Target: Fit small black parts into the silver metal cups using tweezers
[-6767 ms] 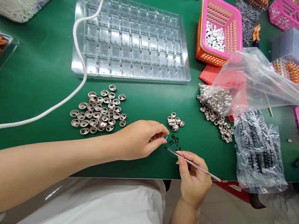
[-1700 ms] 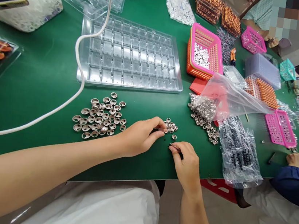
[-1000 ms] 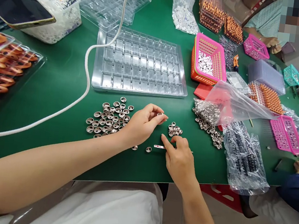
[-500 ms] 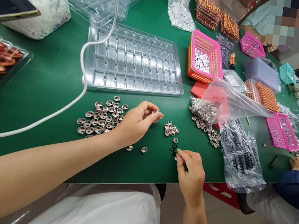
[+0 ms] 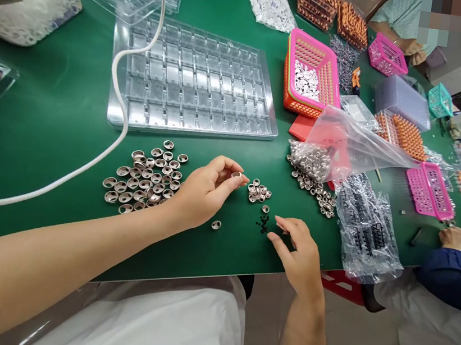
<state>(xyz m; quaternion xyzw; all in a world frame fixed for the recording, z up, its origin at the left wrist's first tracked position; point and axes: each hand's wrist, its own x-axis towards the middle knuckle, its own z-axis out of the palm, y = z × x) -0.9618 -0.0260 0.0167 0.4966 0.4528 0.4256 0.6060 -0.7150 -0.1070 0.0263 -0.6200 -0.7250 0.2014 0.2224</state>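
Note:
Between thumb and fingertips, my left hand [image 5: 207,189] pinches a small silver metal ring [image 5: 236,175]. My right hand [image 5: 298,252] has its thumb and index finger apart, with nothing visible between them. Just left of those fingertips lie tiny black pieces [image 5: 263,223] on the green table. Above them sits a small heap of silver rings [image 5: 258,191], with one loose ring [image 5: 265,209] below it. Many wider silver rings with a hole [image 5: 144,181] spread out left of my left hand. A single wide ring [image 5: 216,225] rests below that hand.
A clear compartment tray [image 5: 195,83] lies behind my hands, a white cable [image 5: 119,67] crossing its left side. To the right are stacked pink and orange baskets [image 5: 315,65], a bag of silver rings [image 5: 313,158] and a bag of black parts [image 5: 369,230]. Other people's hands [image 5: 455,239] are at far right.
My right thumb and index finger have parted and moved slightly away from the black pieces. My left hand keeps the ring pinched. The whole view has shifted a little.

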